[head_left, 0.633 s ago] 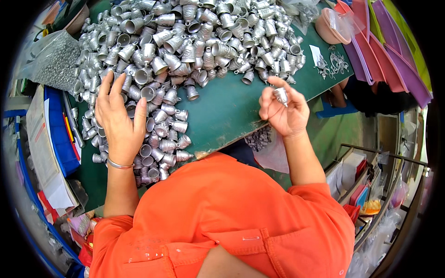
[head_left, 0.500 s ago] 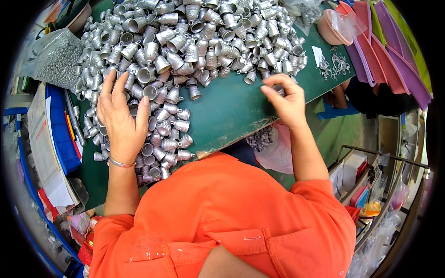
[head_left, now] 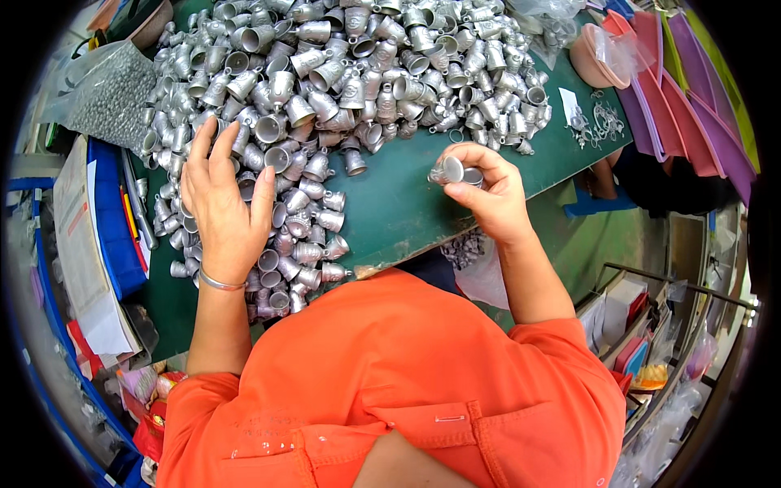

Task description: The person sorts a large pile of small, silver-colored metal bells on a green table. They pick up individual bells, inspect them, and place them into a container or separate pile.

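A large heap of small silver metal bells, each with a loop on top, covers much of the green table. My left hand rests over the near-left part of the heap, fingers spread and holding nothing. Over the bare tabletop at the right, my right hand pinches a silver bell between thumb and fingers, its mouth turned toward the palm. A second bell-like rim shows within the curled fingers, partly hidden.
A clear bag of small grey beads and a blue tray lie at the left. Metal rings, a pink bucket and coloured plastic bins are at the right. Another person's arm shows beyond the table edge.
My right hand has shifted left and turned, and the bell at its fingertips is now in view. The left hand stays spread over the heap, and the whole view has shifted slightly.
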A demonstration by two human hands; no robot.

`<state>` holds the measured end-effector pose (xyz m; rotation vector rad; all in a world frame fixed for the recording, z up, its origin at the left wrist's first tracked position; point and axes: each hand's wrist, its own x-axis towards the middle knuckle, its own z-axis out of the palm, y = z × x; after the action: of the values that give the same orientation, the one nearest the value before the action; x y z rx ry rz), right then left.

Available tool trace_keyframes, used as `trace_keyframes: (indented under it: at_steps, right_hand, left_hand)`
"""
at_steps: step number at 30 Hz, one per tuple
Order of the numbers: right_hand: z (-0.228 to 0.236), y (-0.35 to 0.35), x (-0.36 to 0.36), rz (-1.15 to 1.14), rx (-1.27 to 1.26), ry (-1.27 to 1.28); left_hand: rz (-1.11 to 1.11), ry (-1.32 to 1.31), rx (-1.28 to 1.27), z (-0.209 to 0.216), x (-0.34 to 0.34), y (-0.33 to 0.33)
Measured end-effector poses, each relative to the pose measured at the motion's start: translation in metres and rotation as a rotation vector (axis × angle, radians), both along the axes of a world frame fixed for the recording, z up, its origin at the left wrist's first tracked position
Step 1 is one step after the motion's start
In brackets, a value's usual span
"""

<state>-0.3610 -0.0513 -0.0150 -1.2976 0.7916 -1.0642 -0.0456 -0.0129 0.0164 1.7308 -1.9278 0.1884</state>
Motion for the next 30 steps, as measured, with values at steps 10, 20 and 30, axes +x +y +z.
trace_keyframes:
  at_steps: [10, 20, 30]
  right_hand:
    - [-0.005, 0.018, -0.009, 0.261, 0.738, -0.868]
    - [0.034, 0.027, -0.093, 0.033, -0.041, 0.618]
    - [0.018, -0.048, -0.022, -0.53, -0.826, 1.192]
  left_hand:
    - [-0.013, 0.013, -0.019, 0.001, -0.001, -0.001]
    - [-0.005, 0.011, -0.004, -0.001, -0.001, 0.0]
    - [-0.005, 0.017, 0.017, 0.003, -0.002, 0.0]
